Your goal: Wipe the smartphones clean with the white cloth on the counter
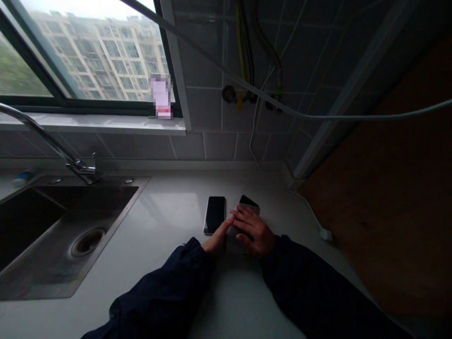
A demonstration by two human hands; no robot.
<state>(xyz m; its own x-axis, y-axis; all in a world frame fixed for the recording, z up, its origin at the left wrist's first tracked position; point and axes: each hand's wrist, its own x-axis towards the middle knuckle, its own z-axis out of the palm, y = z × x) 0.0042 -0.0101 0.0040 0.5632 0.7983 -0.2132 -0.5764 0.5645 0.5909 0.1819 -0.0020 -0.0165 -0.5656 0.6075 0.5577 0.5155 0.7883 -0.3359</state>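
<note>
Apparently, we are only partway through handling the pale, thin piece (237, 242) that is lying under our hands on the tabletop (169, 268). Just beyond it, at about one o'clock from our fingers, the corner of a dark flat thing (248, 201) is showing; the rest is disappearing beneath the pale piece and our right hand (260, 234), so we are judging the covering to be largely done but not complete. Our right hand is lying back upward, its fingers stretched toward ten o'clock and lightly spread, with the thumb standing apart. Our left hand (216, 239) is resting edge-on at about eight o'clock from the pale piece, its thumb meeting the right fingertips; whether its other fingers are pinching anything, we cannot tell.

At eleven o'clock, just beside the left hand, a phone (214, 214) is lying face up, dark and uncovered, so nothing is showing as done on it. Farther off, at nine o'clock, the sink (143, 181) is sitting well apart from our work. Whether the pale piece is folding around the dark thing or merely lying over it, we cannot tell.
</note>
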